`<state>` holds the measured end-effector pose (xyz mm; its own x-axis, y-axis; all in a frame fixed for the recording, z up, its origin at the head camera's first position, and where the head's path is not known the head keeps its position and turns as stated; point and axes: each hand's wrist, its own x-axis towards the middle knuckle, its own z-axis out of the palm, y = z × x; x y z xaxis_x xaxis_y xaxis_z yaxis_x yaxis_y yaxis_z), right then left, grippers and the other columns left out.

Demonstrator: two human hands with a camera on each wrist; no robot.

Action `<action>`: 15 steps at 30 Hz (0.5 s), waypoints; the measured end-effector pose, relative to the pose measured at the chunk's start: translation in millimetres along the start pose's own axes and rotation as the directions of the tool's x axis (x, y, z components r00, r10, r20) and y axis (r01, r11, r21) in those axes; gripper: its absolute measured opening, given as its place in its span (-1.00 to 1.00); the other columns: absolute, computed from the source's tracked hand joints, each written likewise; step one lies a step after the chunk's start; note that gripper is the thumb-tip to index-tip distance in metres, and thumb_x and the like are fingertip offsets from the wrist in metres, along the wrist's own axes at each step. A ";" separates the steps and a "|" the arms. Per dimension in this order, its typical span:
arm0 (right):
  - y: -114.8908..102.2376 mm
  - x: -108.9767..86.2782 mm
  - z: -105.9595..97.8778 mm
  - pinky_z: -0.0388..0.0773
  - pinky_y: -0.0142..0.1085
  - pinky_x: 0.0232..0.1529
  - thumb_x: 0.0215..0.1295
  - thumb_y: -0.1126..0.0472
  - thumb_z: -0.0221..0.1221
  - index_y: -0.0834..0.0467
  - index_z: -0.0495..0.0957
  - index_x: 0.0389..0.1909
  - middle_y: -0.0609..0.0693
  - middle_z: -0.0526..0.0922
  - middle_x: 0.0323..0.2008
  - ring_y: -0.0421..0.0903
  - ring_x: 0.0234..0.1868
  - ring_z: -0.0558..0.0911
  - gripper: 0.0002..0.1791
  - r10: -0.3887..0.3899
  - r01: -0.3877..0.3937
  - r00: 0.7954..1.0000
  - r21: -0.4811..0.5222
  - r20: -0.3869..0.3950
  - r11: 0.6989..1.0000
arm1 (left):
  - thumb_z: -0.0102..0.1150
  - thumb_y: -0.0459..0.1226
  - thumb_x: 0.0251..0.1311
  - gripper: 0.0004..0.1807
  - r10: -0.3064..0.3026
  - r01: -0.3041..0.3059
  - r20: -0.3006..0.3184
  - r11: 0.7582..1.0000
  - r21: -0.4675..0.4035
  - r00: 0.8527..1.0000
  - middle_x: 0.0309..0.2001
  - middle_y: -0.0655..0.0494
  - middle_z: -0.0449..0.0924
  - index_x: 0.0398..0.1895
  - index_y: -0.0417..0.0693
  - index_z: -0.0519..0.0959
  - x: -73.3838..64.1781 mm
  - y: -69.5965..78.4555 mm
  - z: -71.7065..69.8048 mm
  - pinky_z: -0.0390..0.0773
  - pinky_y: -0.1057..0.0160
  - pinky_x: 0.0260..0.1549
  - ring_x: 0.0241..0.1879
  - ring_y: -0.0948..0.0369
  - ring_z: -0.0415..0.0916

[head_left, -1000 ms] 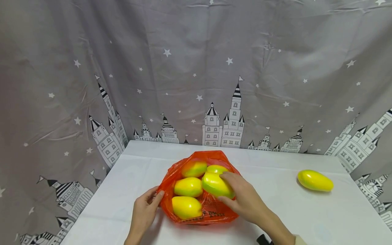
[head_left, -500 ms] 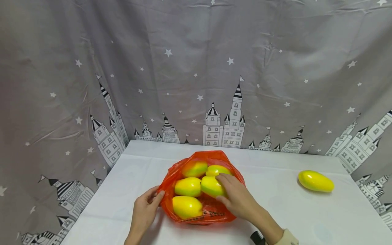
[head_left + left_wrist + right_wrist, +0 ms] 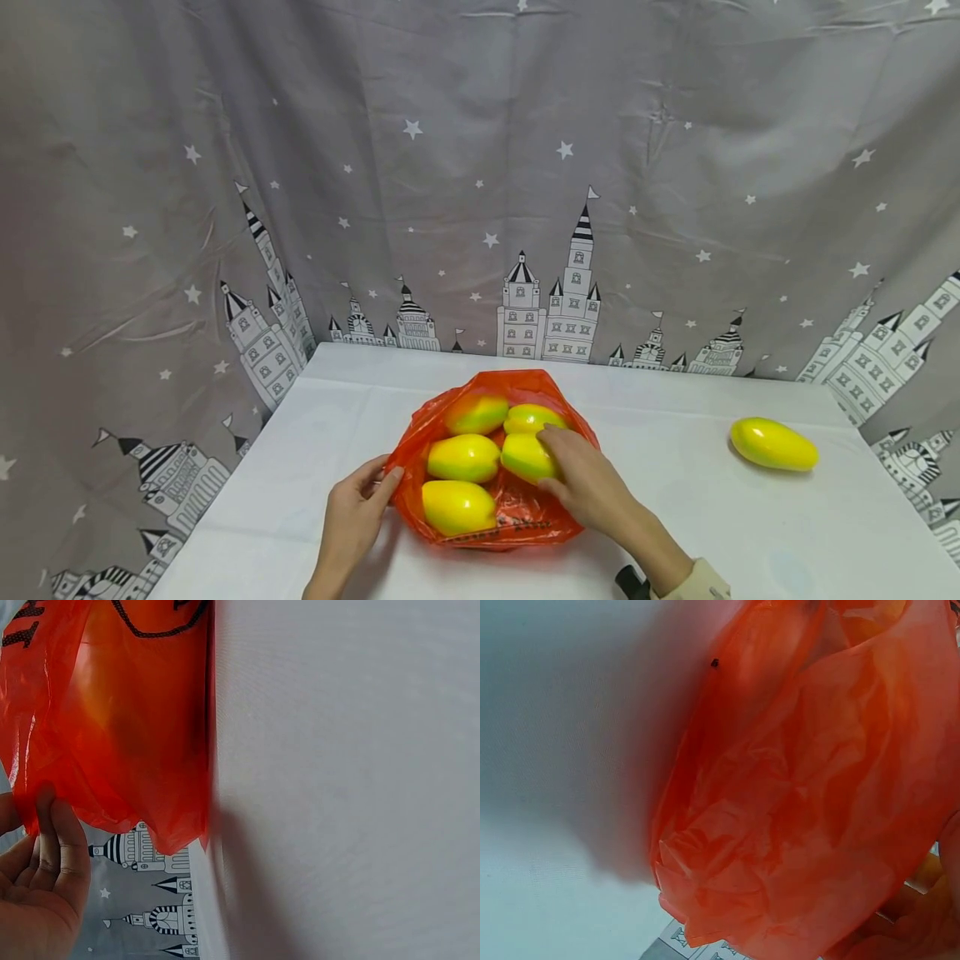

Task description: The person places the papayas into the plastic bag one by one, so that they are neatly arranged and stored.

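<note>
An open red plastic bag (image 3: 525,508) stands at the middle of the table with several yellow-green mangoes in it. My left hand (image 3: 356,508) pinches the left edge of its mouth between thumb and fingers; the left wrist view shows these fingers (image 3: 64,847) on the thin plastic. Inside the bag's right side, my right hand (image 3: 588,479) holds a mango (image 3: 527,458), thumb toward the near side and fingers over the far side. Beside it lies another mango (image 3: 463,457), with one more (image 3: 457,507) nearer me. In the right wrist view, the red plastic hides much of my right hand (image 3: 907,922).
A lone mango (image 3: 774,443) lies on the white table (image 3: 690,517) at the right, well apart from the bag. Behind the table hangs a grey curtain (image 3: 420,192) printed with castles and stars.
My right hand has moved slightly left and lower into the bag with the mango, then a touch back to the right. My left hand has stayed at the bag's edge.
</note>
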<state>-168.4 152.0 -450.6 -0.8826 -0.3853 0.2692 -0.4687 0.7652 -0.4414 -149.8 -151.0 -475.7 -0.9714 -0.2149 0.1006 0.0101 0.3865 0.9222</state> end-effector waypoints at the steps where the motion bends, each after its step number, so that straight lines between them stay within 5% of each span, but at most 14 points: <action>1: 0.7 -0.1 0.6 0.31 0.07 0.31 0.15 0.23 0.40 0.30 0.43 0.23 0.22 0.48 0.23 0.17 0.28 0.42 -0.36 0.000 0.000 1.000 -0.002 0.002 1.000 | 0.22 -0.24 0.35 -0.59 0.001 -0.001 0.001 1.000 -0.001 1.000 -0.26 -0.08 0.66 0.11 -0.39 0.56 0.0 0.0 -0.1 0.66 0.35 -0.42 -0.46 0.25 0.62; 15: 9.6 3.0 6.8 0.29 0.07 0.32 0.16 0.23 0.40 0.27 0.47 0.22 0.19 0.51 0.22 0.16 0.28 0.43 -0.40 0.034 -0.035 0.999 0.057 0.020 0.998 | 0.22 -0.24 0.35 -0.58 -0.008 0.008 0.000 1.000 -0.010 1.000 -0.26 -0.08 0.66 0.12 -0.40 0.55 -0.7 0.2 -1.1 0.66 0.36 -0.42 -0.45 0.25 0.62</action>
<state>-175.8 154.7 -459.9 -0.8985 -0.3694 0.2371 -0.4389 0.7476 -0.4984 -148.9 -151.8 -475.1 -0.9716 -0.2177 0.0928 0.0044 0.3754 0.9268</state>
